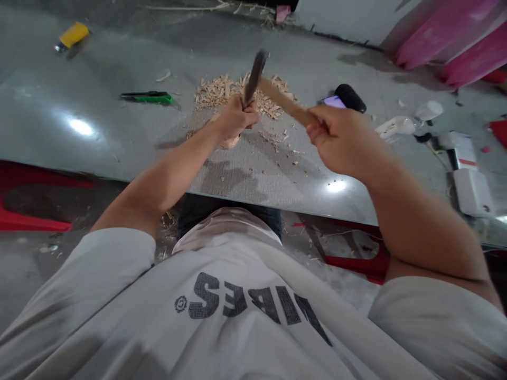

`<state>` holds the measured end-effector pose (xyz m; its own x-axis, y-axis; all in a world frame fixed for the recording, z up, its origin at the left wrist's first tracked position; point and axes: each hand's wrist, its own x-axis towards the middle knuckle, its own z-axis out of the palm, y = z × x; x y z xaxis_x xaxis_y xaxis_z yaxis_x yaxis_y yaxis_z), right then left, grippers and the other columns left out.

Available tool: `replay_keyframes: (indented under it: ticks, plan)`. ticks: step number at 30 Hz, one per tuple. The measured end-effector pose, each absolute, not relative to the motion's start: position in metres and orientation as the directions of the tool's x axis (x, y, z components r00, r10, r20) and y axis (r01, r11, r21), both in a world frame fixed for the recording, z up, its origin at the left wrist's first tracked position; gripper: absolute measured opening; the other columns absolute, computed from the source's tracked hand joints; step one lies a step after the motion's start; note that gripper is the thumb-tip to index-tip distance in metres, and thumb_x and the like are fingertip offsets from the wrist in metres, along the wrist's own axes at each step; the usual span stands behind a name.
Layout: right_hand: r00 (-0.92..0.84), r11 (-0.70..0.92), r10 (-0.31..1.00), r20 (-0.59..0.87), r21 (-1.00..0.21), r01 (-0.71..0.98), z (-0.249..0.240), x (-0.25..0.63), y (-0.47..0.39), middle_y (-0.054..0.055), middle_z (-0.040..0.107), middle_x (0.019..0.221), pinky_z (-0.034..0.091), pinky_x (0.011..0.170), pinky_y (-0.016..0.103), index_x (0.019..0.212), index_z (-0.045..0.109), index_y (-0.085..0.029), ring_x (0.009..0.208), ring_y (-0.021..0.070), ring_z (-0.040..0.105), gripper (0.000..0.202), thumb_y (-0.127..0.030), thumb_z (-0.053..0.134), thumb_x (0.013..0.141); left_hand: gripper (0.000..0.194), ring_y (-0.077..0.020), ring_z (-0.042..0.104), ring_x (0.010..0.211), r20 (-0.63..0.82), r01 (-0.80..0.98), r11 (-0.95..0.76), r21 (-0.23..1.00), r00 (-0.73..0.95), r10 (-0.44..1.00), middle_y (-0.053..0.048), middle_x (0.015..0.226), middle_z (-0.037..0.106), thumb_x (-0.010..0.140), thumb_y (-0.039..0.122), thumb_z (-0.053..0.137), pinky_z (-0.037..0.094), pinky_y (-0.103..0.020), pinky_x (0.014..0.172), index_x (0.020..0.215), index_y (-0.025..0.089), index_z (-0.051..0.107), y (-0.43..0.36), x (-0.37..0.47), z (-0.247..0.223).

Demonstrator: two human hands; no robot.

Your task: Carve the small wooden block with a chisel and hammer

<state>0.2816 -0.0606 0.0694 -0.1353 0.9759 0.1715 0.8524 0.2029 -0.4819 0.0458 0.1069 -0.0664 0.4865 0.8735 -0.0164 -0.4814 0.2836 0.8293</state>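
Note:
My right hand (336,134) is wrapped round the wooden handle of a hammer (283,100). The hammer's dark metal head, slightly blurred, hangs right over my left hand (236,117) and hides part of it. Closed fingers on that left hand grip something I cannot make out behind the hammer head. Below the left hand, a pale piece of wood (231,141) shows partly on the table. A heap of wood shavings (216,92) lies just beyond both hands.
On the grey table (130,140) lie a green box cutter (147,97), a yellow-handled object (73,36), a phone (334,101) and a black case (350,98). White items, including a white box (473,191), sit at right. Red stools (35,221) stand below the edge.

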Motion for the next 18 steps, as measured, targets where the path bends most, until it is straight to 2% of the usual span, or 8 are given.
replay_keyframes:
  ticks: [2,6,8,11,13,15,18]
  plan:
    - [-0.130,0.181,0.982,0.137,-0.493,0.851,0.063,0.280,-0.059,0.008,0.063,0.086,0.050,0.081,0.045,0.108,0.066,-0.032,0.082,0.0248,0.054,0.047,-0.078,0.059,0.112,0.065,-0.0156,0.022,0.071,0.040,-0.491,0.222,0.842,0.467,0.883,0.006,0.075,0.014,0.093,-0.007,0.081,0.030,-0.036,0.071,0.067,0.028,0.034,0.107,0.045,-0.067]
    - [-0.003,0.192,0.956,0.293,-0.617,0.763,0.057,0.276,-0.056,0.007,0.065,0.094,0.047,0.081,0.042,0.117,0.061,-0.033,0.085,0.0229,0.053,0.046,-0.077,0.050,0.116,0.064,-0.0149,0.022,0.071,-0.006,-0.479,0.267,0.837,0.479,0.878,0.006,0.077,0.011,0.101,-0.004,0.080,0.028,-0.035,0.070,0.069,0.028,0.035,0.106,0.044,-0.066]
    - [-0.026,0.198,0.958,0.287,-0.591,0.782,0.062,0.275,-0.055,0.007,0.064,0.094,0.044,0.081,0.042,0.111,0.059,-0.033,0.085,0.0236,0.051,0.043,-0.075,0.054,0.115,0.063,-0.0147,0.022,0.072,-0.027,-0.476,0.288,0.831,0.482,0.876,0.006,0.079,0.011,0.105,-0.004,0.076,0.028,-0.033,0.070,0.072,0.029,0.035,0.105,0.043,-0.065]
    - [-0.092,0.169,0.980,0.176,-0.496,0.852,0.077,0.273,-0.055,0.008,0.062,0.089,0.041,0.079,0.044,0.097,0.057,-0.031,0.080,0.0249,0.048,0.041,-0.069,0.061,0.111,0.063,-0.0150,0.021,0.073,-0.024,-0.467,0.267,0.843,0.462,0.886,0.006,0.080,0.011,0.102,-0.014,0.070,0.030,-0.032,0.069,0.075,0.030,0.034,0.105,0.043,-0.065]
    - [-0.066,0.162,0.977,0.203,-0.507,0.847,0.084,0.270,-0.058,0.008,0.063,0.091,0.041,0.079,0.046,0.101,0.060,-0.034,0.080,0.0263,0.049,0.032,-0.063,0.058,0.113,0.065,-0.0155,0.020,0.073,-0.032,-0.473,0.269,0.839,0.450,0.893,0.006,0.078,0.012,0.096,-0.018,0.069,0.031,-0.033,0.069,0.073,0.030,0.032,0.104,0.045,-0.065]
    - [-0.016,0.163,0.962,0.273,-0.524,0.836,0.087,0.267,-0.061,0.008,0.064,0.095,0.042,0.081,0.046,0.108,0.061,-0.036,0.083,0.0272,0.051,0.024,-0.058,0.054,0.114,0.067,-0.0146,0.022,0.070,-0.089,-0.478,0.336,0.812,0.467,0.880,0.007,0.076,0.012,0.090,-0.018,0.074,0.032,-0.034,0.069,0.072,0.028,0.029,0.102,0.046,-0.062]
    - [-0.046,0.130,0.981,0.187,-0.464,0.876,0.082,0.266,-0.062,0.009,0.062,0.093,0.041,0.083,0.045,0.100,0.056,-0.032,0.082,0.0256,0.049,0.030,-0.059,0.058,0.113,0.070,-0.0112,0.029,0.064,-0.193,-0.467,0.477,0.745,0.534,0.823,0.008,0.076,0.012,0.081,-0.013,0.082,0.032,-0.032,0.069,0.073,0.027,0.025,0.098,0.046,-0.054]
